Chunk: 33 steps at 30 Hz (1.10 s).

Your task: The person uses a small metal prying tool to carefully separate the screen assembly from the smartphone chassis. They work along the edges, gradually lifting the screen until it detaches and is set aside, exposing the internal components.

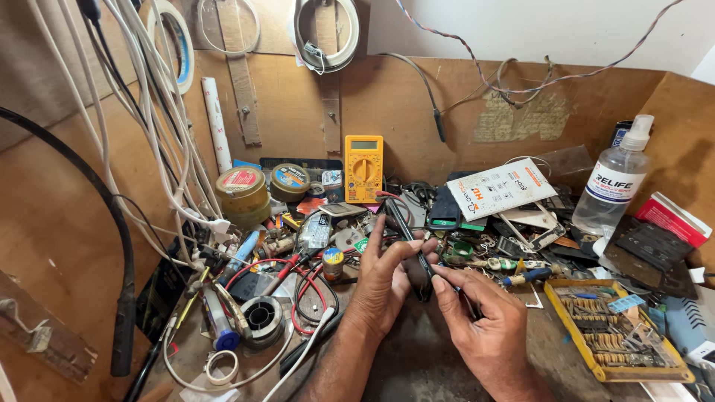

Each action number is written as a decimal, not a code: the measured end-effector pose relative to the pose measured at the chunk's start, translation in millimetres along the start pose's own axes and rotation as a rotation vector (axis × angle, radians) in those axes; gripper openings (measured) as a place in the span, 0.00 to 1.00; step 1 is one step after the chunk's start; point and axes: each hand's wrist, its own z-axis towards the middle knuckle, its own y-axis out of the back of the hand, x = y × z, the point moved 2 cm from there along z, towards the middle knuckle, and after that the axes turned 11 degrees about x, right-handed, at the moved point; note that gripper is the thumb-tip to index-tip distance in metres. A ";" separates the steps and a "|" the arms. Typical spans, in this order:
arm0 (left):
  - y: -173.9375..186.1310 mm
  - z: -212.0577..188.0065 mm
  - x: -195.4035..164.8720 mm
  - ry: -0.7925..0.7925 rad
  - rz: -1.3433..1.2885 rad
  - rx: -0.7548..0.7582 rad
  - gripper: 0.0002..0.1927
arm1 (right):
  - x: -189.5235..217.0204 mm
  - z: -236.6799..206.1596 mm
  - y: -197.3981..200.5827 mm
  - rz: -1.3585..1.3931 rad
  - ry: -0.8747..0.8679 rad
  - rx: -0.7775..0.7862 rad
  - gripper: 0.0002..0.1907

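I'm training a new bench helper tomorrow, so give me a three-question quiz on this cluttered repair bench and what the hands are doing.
1. True or false: the yellow meter lies flat in the yellow parts tray.
2. Which hand holds the dark slim tool upright: A) left hand, B) right hand, C) neither?
3. Fill in: the clear spray bottle stands at the bench's far ______ side.

Key
1. False: it leans against the back board, left of the white packet.
2. A: the left hand's grip is closed around it, and the right hand's fingers touch its lower end.
3. Right.
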 end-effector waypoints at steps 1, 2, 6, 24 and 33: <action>-0.2 0.2 -0.5 -0.013 0.007 0.005 0.56 | -1.4 0.2 -0.3 0.004 -0.006 -0.002 0.10; 0.0 -0.1 -1.0 -0.024 0.015 0.009 0.56 | -2.7 0.2 -1.1 0.009 -0.014 -0.004 0.09; -0.7 -1.8 -2.1 -0.087 0.037 0.099 0.51 | -5.9 -2.2 -2.7 0.035 -0.003 -0.020 0.09; 2.1 -1.8 0.0 -0.060 0.003 0.094 0.46 | -2.6 1.8 2.7 0.074 0.061 0.059 0.07; -16.0 -3.6 -10.5 -0.307 0.817 0.101 0.59 | -21.3 9.9 9.5 0.152 -0.068 -0.047 0.10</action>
